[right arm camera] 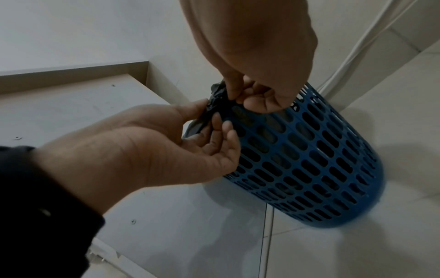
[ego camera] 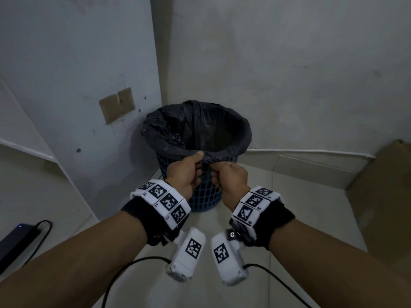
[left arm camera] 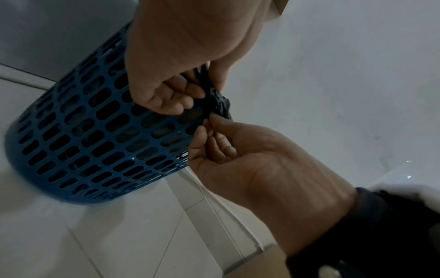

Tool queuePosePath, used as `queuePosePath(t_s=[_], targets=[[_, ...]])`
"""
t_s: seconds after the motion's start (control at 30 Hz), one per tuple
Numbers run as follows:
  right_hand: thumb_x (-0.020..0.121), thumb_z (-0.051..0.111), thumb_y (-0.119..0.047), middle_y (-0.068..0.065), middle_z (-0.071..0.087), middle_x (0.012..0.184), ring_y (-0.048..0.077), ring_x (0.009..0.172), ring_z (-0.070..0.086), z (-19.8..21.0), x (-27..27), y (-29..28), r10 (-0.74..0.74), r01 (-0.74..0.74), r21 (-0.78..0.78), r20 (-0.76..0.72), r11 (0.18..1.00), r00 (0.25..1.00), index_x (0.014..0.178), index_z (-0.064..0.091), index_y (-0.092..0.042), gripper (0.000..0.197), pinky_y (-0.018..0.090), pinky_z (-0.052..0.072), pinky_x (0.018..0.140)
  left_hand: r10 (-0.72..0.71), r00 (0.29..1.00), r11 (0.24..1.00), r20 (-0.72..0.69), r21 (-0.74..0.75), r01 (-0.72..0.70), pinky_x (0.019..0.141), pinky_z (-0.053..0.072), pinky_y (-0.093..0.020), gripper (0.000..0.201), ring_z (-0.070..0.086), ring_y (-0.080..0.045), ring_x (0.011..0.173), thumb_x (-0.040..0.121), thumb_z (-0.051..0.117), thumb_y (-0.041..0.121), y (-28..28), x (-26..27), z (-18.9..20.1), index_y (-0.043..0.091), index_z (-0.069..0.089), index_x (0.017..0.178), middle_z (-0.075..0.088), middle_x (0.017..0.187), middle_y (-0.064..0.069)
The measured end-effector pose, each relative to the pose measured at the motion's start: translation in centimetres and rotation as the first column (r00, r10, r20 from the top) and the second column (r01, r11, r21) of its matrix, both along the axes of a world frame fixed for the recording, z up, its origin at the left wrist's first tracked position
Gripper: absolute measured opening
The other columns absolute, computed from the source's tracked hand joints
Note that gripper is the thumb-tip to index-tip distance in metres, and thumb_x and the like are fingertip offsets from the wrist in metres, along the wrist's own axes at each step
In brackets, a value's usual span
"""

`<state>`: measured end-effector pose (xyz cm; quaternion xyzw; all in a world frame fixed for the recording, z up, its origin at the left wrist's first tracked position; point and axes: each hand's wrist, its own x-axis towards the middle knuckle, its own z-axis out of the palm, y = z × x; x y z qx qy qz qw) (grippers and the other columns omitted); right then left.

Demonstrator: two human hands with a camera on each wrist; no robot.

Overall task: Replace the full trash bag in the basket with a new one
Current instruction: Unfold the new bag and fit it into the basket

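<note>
left hand point(ego camera: 185, 174) and right hand point(ego camera: 231, 175) both pinch the black bag point(ego camera: 169, 132) at the blue basket point(ego camera: 204, 196) rim

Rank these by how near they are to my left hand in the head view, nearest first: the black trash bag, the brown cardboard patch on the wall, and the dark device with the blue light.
From the left hand:
1. Black trash bag, pinched at the basket's near rim.
2. Brown cardboard patch, up on the wall to the left.
3. Dark device, on the floor at far lower left.
</note>
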<state>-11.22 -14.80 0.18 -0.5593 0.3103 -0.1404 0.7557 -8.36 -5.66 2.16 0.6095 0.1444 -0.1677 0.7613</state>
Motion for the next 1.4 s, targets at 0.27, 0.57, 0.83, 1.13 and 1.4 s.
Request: queuePosePath(t_s=[0.27, 0.57, 0.83, 1.13, 1.4], targets=[[0.088, 0.058, 0.002, 0.009, 0.056, 0.066, 0.016, 0.057, 0.051, 0.2, 0.0, 0.1, 0.055, -0.061, 0.081, 0.068, 0.995, 0.996, 0.072, 0.049, -0.012, 0.023, 0.024, 0.047, 0.052, -0.061, 0.997, 0.997, -0.04, 0.045, 0.063, 0.057, 0.044, -0.027, 0.024, 0.05, -0.013, 0.06, 0.086, 0.07, 0.032, 0.3, 0.3, 0.3, 0.013, 0.059, 0.076, 0.056, 0.07, 0.001], [0.09, 0.055, 0.001, 0.009, 0.051, 0.062, 0.016, 0.051, 0.047, -0.7, -0.5, 0.5, 0.074, -0.074, 0.048, -0.017, 0.996, 0.997, 0.07, 0.052, -0.008, 0.023, 0.025, 0.041, 0.047, -0.052, 0.997, 0.998, -0.059, 0.039, 0.055, 0.056, 0.047, -0.026, 0.037, 0.054, -0.016, 0.065, 0.082, 0.073, 0.035, 0.7, 0.5, 0.1, 0.009, 0.066, 0.107, 0.061, 0.086, -0.005], [0.083, 0.061, 0.007, 0.015, 0.058, 0.062, 0.019, 0.05, 0.053, -0.5, 0.7, 1.3, -0.035, 0.041, 0.139, -0.047, 0.989, 0.998, 0.068, 0.059, 0.002, 0.016, 0.019, 0.046, 0.043, -0.105, 0.993, 0.994, -0.054, 0.01, 0.106, 0.058, 0.049, -0.027, 0.032, 0.057, -0.016, 0.067, 0.087, 0.068, 0.029, 0.6, 0.8, 0.1, 0.008, 0.066, 0.111, 0.063, 0.078, -0.004], [0.084, 0.056, -0.01, 0.014, 0.063, 0.075, 0.021, 0.06, 0.056, 1.0, 0.5, 1.1, -0.04, 0.03, 0.319, 0.023, 0.947, 0.999, 0.079, 0.062, -0.003, 0.01, 0.026, 0.049, 0.053, -0.112, 0.993, 0.993, -0.048, 0.035, 0.113, 0.063, 0.05, -0.027, 0.027, 0.057, -0.014, 0.069, 0.087, 0.067, 0.027, 0.5, 1.4, 0.3, 0.01, 0.066, 0.108, 0.065, 0.079, -0.002], [0.087, 0.051, -0.004, 0.015, 0.059, 0.08, 0.021, 0.063, 0.057, 1.4, 1.1, 0.9, -0.005, 0.007, 0.367, -0.007, 0.93, 1.0, 0.086, 0.059, 0.0, 0.009, 0.022, 0.049, 0.046, -0.143, 0.986, 0.988, -0.084, 0.037, 0.147, 0.066, 0.048, -0.03, 0.023, 0.059, -0.015, 0.079, 0.087, 0.067, 0.029, 0.8, 1.5, 0.6, 0.014, 0.066, 0.104, 0.066, 0.09, -0.002]])
